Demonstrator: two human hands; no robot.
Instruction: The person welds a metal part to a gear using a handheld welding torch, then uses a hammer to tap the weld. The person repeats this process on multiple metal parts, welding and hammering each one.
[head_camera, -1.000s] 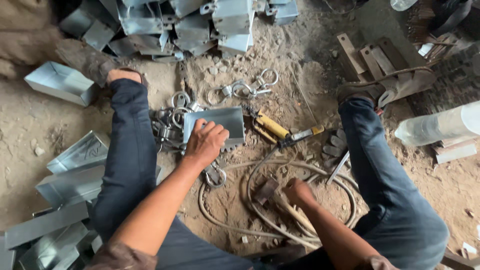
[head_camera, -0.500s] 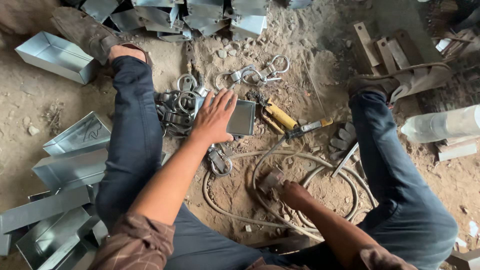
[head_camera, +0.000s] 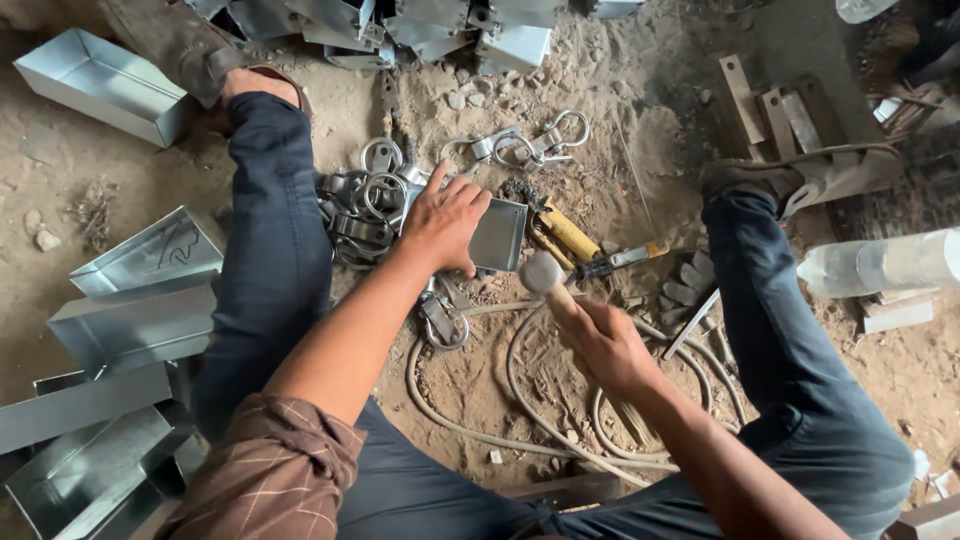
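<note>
Head view: a person sits on the dirt floor (head_camera: 620, 140) with both hands at work.

The left hand (head_camera: 447, 222) lies flat with spread fingers on a small grey folded sheet-metal tray (head_camera: 497, 236), hiding its left part. The right hand (head_camera: 607, 345) grips the wooden handle of a hammer with a round pale head (head_camera: 542, 271), raised just beside the tray; the handle is mostly hidden. Grey metal ring clamps (head_camera: 365, 205) lie near, partly behind the left leg.

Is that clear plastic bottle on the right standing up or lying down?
Lying down. The plastic bottle rests on its side on the dirt beside the person's right leg, its long body running sideways across the picture.
</note>
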